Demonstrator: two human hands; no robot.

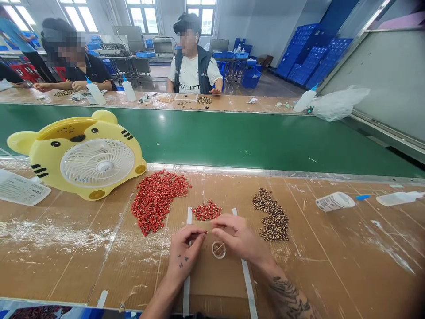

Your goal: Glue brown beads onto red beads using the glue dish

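My left hand [184, 254] is closed in a pinch, with a tiny red piece [206, 232] at its fingertips. Close by on the right, my right hand [239, 237] has thumb and fingers drawn together; whatever is between them is too small to make out. Just below both hands stands a small round clear dish [218, 255], with a thin stick seeming to lie across it. A small heap of red pieces with pale tips [206, 211] lies just beyond my fingers. To its left spreads a larger red pile [156, 199], and on the right a dark-and-tan pile of small pieces [274, 219].
A yellow animal-faced fan [79, 153] stands at left beside a printed card [21, 188]. White tape strips [248, 283] flank the work spot. A white bottle [335, 201] and a squeeze bottle [396, 198] lie at right. Beyond runs a green belt [232, 137]; co-workers sit across it.
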